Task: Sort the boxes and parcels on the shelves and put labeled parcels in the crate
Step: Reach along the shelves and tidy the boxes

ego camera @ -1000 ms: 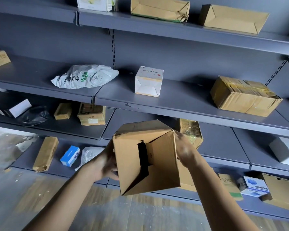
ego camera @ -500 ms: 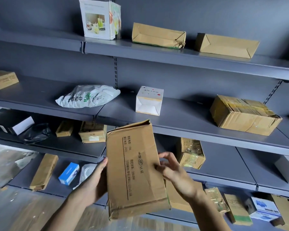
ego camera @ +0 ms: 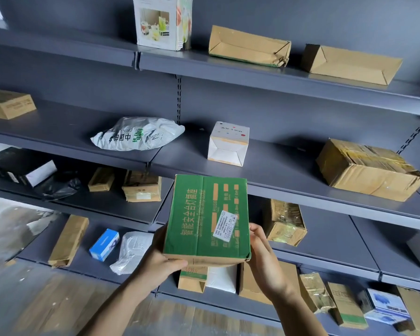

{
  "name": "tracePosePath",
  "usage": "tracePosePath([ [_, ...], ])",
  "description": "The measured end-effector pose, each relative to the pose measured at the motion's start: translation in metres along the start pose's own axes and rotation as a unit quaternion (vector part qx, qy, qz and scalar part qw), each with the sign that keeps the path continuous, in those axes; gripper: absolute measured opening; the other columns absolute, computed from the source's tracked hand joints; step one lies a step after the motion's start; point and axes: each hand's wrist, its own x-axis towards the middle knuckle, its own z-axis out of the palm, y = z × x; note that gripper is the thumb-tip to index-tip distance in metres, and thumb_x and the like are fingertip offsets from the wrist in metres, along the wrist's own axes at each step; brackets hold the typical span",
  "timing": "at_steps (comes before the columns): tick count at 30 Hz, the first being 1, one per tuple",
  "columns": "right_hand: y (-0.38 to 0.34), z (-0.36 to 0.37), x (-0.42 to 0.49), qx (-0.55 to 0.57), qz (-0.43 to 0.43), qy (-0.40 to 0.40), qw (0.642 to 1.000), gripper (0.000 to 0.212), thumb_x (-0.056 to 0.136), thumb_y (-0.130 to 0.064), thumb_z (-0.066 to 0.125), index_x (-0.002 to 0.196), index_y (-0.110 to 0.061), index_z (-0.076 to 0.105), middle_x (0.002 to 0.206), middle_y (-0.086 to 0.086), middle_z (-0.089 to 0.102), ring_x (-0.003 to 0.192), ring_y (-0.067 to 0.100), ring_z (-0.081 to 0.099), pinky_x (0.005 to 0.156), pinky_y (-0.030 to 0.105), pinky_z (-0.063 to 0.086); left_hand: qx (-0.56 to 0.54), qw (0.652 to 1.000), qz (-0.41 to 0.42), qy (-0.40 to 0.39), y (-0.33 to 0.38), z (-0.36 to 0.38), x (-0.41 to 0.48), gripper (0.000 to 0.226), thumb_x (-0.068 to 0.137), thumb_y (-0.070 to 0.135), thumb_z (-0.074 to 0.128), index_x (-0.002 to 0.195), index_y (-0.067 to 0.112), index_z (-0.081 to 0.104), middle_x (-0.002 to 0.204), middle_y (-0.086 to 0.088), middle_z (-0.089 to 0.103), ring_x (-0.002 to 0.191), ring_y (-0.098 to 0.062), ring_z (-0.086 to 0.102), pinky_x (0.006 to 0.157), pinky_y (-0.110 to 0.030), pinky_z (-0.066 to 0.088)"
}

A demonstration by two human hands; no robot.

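Green box (ego camera: 205,219) sits in our two hands, held up in front of the grey shelves (ego camera: 289,170), clear of them and level with the gap under the middle shelf. Its green face is turned toward us, printed with pale characters running sideways. A small white label (ego camera: 224,226) is stuck on that face, toward the lower right.

Our left hand (ego camera: 160,263) grips the lower left corner, with the thumb lying along the brown bottom edge and the fingers hidden behind the box. Our right hand (ego camera: 264,258) clasps the lower right side, with the fingers curled against the edge.

On the middle shelf behind, we see a crumpled white mailer bag (ego camera: 138,134) to the left, a small white carton (ego camera: 228,144) just above the box we hold, and a taped brown carton (ego camera: 369,169) well to the right. The top shelf carries a picture-printed box (ego camera: 164,21) and an open brown carton (ego camera: 249,46). Lower down on the left lies a small blue box (ego camera: 104,244) beside a pale plastic parcel (ego camera: 131,251).
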Motion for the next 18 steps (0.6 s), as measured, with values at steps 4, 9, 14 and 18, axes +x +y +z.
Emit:
tracePosePath([
  [4,0.008,0.013,0.006,-0.014,-0.007,0.031,0.999,0.037,0.101,-0.031,0.052,0.108,0.005,0.045,0.087,-0.007,0.062,0.084,0.007,0.060,0.073,0.018,0.049,-0.006,1.000,0.013,-0.003,-0.004,-0.006,-0.001,0.060,0.064,0.011,0.078,0.119,0.021,0.057,0.110,-0.005,0.069,0.103,-0.014,0.067,0.073,-0.015,0.052],
  [9,0.014,0.029,0.015,-0.058,-0.029,0.093,0.994,0.046,0.087,-0.050,0.051,0.105,-0.008,0.054,0.092,-0.009,0.059,0.090,0.008,0.055,0.082,0.021,0.042,-0.102,0.986,-0.009,-0.134,-0.013,-0.025,-0.004,0.086,0.059,0.070,0.076,0.129,0.026,0.052,0.124,0.007,0.068,0.120,-0.013,0.061,0.106,-0.037,0.045],
  [14,0.027,0.042,0.025,-0.154,-0.026,0.125,0.980,0.048,0.081,-0.064,0.048,0.104,-0.024,0.059,0.108,0.003,0.060,0.102,0.014,0.058,0.086,0.020,0.045,-0.316,0.928,-0.151,-0.129,-0.035,-0.040,0.022,0.094,0.071,0.068,0.069,0.146,0.021,0.040,0.145,-0.012,0.051,0.128,-0.031,0.054,0.113,-0.053,0.036],
  [18,0.043,0.052,0.032,-0.215,-0.051,0.151,0.964,0.046,0.083,-0.076,0.044,0.114,-0.043,0.053,0.121,-0.007,0.050,0.120,0.012,0.052,0.105,0.043,0.044,-0.406,0.899,-0.145,-0.073,-0.043,-0.037,0.039,0.051,0.084,0.025,0.061,0.133,0.012,0.052,0.130,-0.017,0.063,0.115,-0.037,0.063,0.084,-0.050,0.059],
])
